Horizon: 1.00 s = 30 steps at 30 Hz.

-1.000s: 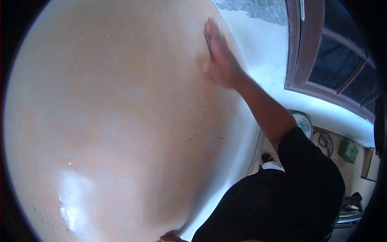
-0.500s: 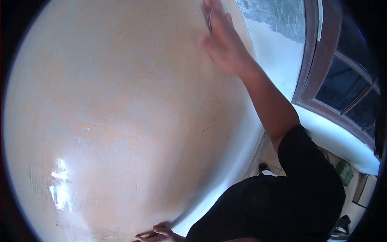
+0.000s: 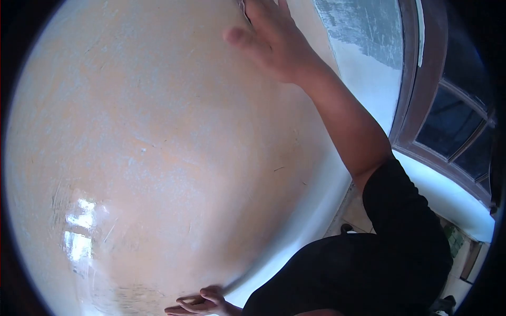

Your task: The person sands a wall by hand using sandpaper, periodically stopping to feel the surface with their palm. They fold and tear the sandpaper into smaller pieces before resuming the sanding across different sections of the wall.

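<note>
Black sleeve point(image 3: 403, 221) fills the nearest corner. Just beside it the left hand point(image 3: 199, 304) sits at the lower edge of the wall point(image 3: 158, 158). Its grip is loosely curled, with the fingers bent toward the thumb and nothing visible between them. The wall's peach face begins right at those fingertips and spreads away from them. A shiny patch point(image 3: 79, 226) lies off to one side of this grip. A white strip point(image 3: 321, 205) runs along the wall's border between the two hands.

Farther out, at the end of the bare outstretched arm, the right hand point(image 3: 274, 42) lies flat on the wall. Its grip is spread, thumb splayed wide, and palm and fingers press on the plaster. A thin dark edge shows under the fingertips, too small to identify. Beyond this grip, well apart, stands a brown-framed window point(image 3: 453, 131).
</note>
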Motion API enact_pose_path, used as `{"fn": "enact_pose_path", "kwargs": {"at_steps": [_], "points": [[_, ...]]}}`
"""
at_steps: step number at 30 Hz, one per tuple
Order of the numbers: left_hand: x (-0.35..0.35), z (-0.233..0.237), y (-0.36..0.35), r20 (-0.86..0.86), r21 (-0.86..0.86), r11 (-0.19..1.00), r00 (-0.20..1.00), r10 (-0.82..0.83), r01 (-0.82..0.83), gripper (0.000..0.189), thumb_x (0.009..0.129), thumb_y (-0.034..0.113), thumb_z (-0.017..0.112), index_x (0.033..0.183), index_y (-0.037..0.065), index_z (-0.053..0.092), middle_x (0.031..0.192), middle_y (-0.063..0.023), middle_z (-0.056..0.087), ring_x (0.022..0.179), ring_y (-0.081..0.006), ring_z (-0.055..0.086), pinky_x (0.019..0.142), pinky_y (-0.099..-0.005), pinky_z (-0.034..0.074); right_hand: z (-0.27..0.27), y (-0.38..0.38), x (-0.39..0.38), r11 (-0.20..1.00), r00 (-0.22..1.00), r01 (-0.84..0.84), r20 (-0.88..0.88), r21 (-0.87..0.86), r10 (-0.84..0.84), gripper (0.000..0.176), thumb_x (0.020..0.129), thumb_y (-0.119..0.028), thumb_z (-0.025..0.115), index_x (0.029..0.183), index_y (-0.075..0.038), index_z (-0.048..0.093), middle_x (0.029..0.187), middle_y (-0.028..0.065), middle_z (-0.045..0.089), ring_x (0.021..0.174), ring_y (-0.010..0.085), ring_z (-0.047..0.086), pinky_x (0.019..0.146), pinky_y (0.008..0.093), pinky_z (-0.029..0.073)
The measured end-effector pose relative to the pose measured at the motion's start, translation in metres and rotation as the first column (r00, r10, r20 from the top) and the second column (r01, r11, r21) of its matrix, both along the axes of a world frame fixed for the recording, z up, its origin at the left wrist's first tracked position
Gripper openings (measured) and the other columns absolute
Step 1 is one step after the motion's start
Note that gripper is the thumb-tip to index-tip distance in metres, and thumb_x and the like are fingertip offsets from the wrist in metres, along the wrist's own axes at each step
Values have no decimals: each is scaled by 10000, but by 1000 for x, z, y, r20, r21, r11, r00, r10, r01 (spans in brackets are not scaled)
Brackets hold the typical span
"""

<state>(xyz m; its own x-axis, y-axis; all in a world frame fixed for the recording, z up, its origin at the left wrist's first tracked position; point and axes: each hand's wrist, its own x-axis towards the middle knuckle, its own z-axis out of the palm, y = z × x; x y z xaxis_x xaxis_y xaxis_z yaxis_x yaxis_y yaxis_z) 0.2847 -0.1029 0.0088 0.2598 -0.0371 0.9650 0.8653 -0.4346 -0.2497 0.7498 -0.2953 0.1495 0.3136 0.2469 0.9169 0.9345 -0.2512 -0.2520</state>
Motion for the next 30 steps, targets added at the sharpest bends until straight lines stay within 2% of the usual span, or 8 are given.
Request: {"fn": "enact_pose_path", "kwargs": {"at_steps": [2, 4, 13, 14, 16, 18, 22, 30], "points": [[-1, 0, 0, 1, -6, 1000, 1000, 23, -23, 605, 932, 510, 365, 1380, 103, 378, 1518, -222, 218, 1407, -388, 208, 1095, -609, 127, 6, 9, -11, 981, 999, -13, -31, 193, 19, 981, 792, -677, 540, 1437, -1, 241, 1533, 201, 171, 1415, 386, 171, 1071, 650, 130], [3, -1, 0, 5, -1, 1000, 1000, 10, -10, 602, 933, 511, 366, 1382, 109, 378, 1520, -219, 216, 1407, -388, 207, 1097, -606, 125, -34, 25, -54, 984, 988, -22, 156, 176, -5, 900, 829, -605, 550, 1430, 0, 263, 1515, 209, 224, 1409, 377, 200, 1073, 651, 126], [-6, -3, 7, -27, 5, 999, 998, -48, 48, 614, 935, 535, 361, 1399, 132, 373, 1523, -202, 220, 1405, -383, 216, 1106, -594, 126, -118, 10, -101, 930, 952, -304, 28, 208, 305, 408, 943, -179, 488, 1329, -50, 480, 1350, 130, 508, 1326, 306, 396, 1116, 494, 235], [-3, -1, 7, -21, 16, 999, 999, -46, 46, 618, 936, 541, 360, 1400, 132, 373, 1522, -202, 223, 1404, -383, 219, 1105, -595, 129, -111, 0, -100, 851, 882, -441, -38, 285, 470, 392, 957, -162, 466, 1327, -33, 472, 1305, 146, 545, 1285, 308, 453, 1103, 477, 276], [-3, -6, 12, -14, -3, 999, 999, -34, 34, 614, 937, 542, 367, 1396, 134, 380, 1518, -203, 233, 1402, -383, 226, 1106, -591, 142, -107, -10, -98, 353, 472, -630, -21, 692, 882, 377, 992, -180, 412, 1314, 10, 459, 1242, 174, 575, 1192, 281, 537, 1049, 427, 371], [-4, -4, 10, -14, 17, 999, 999, -44, 44, 608, 937, 532, 384, 1394, 132, 382, 1512, -204, 248, 1401, -378, 232, 1109, -580, 152, -105, -31, -87, 108, 180, -444, -29, 889, 983, 396, 1013, -214, 376, 1308, 42, 445, 1185, 166, 593, 1130, 235, 570, 995, 378, 428], [-6, -2, 9, -36, 37, 998, 998, -54, 55, 606, 935, 521, 404, 1390, 120, 386, 1506, -208, 259, 1399, -374, 238, 1113, -567, 157, -115, -46, -76, 78, 17, -325, -77, 942, 997, 412, 1010, -202, 355, 1336, 48, 390, 1192, 140, 580, 1080, 239, 607, 941, 399, 476], [-7, -4, 13, -28, 38, 998, 998, -54, 56, 601, 932, 515, 424, 1369, 103, 401, 1505, -209, 261, 1400, -364, 243, 1115, -559, 162, -124, -41, -80, 164, 41, -270, -158, 949, 987, 386, 1004, -210, 386, 1309, 18, 450, 1174, 102, 587, 1029, 206, 618, 901, 370, 494]]}}
